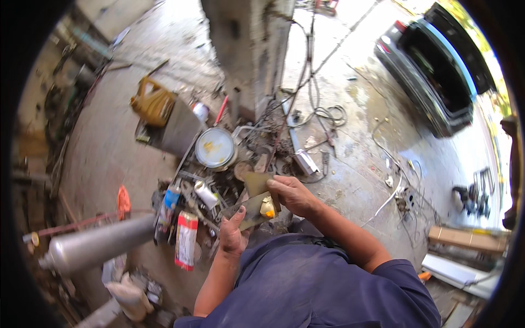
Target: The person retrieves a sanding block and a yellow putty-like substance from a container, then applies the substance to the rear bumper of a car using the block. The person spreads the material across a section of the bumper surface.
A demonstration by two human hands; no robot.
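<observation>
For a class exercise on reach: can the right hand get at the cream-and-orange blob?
Probably yes: the right hand, pinching a flat olive piece, is close to the blob on the flat plate in the left hand, and nothing seems to block it.

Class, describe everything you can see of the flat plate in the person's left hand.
The flat plate is thin and dull grey-green; its material is unclear. The left hand grips its left part, thumb on top. Toward its right end sits a cream lump with an orange dab. It is held just beyond the navy shirt, upper face toward the camera. The right hand holds an olive sheet near its far edge; whether the two touch is hard to tell.
</observation>
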